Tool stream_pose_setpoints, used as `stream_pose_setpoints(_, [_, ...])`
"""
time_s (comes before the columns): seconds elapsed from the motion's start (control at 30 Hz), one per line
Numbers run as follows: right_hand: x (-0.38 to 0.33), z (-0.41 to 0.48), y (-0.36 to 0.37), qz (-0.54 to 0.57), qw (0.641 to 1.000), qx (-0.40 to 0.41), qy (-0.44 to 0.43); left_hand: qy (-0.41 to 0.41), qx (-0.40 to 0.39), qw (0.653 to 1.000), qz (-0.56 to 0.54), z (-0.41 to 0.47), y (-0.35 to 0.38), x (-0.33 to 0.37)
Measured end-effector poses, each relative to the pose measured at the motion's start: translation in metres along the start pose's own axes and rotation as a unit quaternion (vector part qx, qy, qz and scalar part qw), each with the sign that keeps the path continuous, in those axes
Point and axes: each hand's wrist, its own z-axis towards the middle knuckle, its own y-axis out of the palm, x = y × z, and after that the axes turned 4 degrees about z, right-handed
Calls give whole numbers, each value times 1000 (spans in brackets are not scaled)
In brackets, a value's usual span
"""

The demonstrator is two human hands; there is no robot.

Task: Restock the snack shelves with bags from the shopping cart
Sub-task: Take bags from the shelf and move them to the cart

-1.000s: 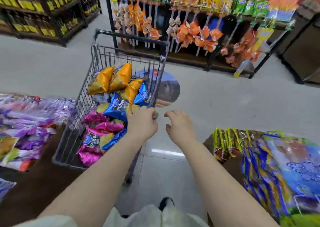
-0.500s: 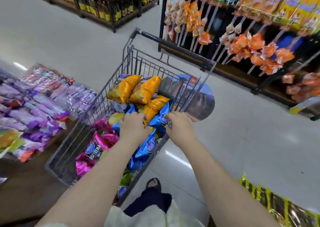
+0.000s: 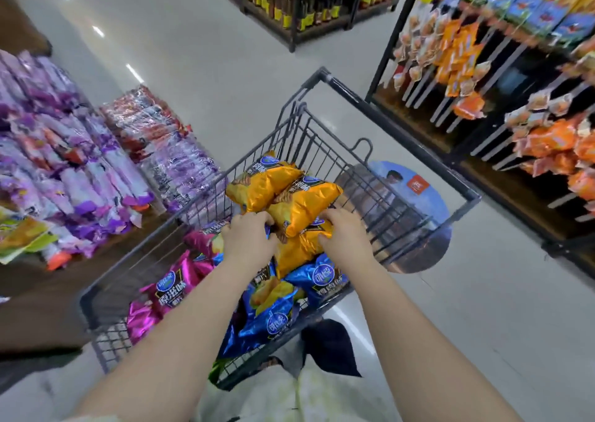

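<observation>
Orange foil bag (image 3: 306,202), puffy and crinkled, sits atop the pile in the grey wire shopping cart (image 3: 322,151). Left hand (image 3: 249,242) and right hand (image 3: 344,239) each curl fingers round one near corner of it. Glossy blue bags (image 3: 325,278) and magenta bags (image 3: 167,289) lie below, nearer the person.

Fingers (image 3: 333,218) partly out of sight among orange bags (image 3: 302,201); shelf packets (image 3: 544,141) at right blurred.
</observation>
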Motion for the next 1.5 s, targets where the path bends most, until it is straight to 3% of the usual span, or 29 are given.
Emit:
stream_pose_setpoints(0.17, [32,56,0,26,998,-57,27,-83,-26,996,-38,35,26,14])
stream_pose_setpoints(0.27, [49,82,-4,165,979,-81,83,-165,-66,971,-159,55,43,22])
stream_pose_setpoints(0.33, [58,101,1,253,952,-112,135,-255,-101,918,-286,73,53,24])
stream_pose_setpoints(0.4, [63,116,10,347,906,-135,201,-365,-130,799,-459,87,61,32])
stream_pose_setpoints(0.47, [65,129,21,426,852,-149,265,-419,-150,685,-577,95,64,39])
stream_pose_setpoints(0.5, [66,135,25,456,828,-155,286,-425,-146,662,-600,96,65,44])
stream_pose_setpoints(0.6, [67,148,34,523,770,-177,320,-430,-141,646,-614,99,70,53])
stream_pose_setpoints(0.7, [70,156,39,611,674,-187,371,-467,-143,576,-655,102,74,52])
stream_pose_setpoints(0.77, [71,155,39,634,645,-195,381,-472,-144,565,-661,103,77,56])
stream_pose_setpoints(0.93, [69,148,45,620,666,-156,383,-452,-109,582,-667,98,85,86])
stream_pose_setpoints(1.13, [68,139,35,582,693,-134,404,-400,-114,548,-725,69,80,73])
stream_pose_setpoints(1.33, [69,127,32,558,740,-230,297,-408,-9,521,-749,29,69,23])
stream_pose_setpoints(1.5, [42,119,40,492,785,-305,221,-387,15,552,-738,-17,68,9])
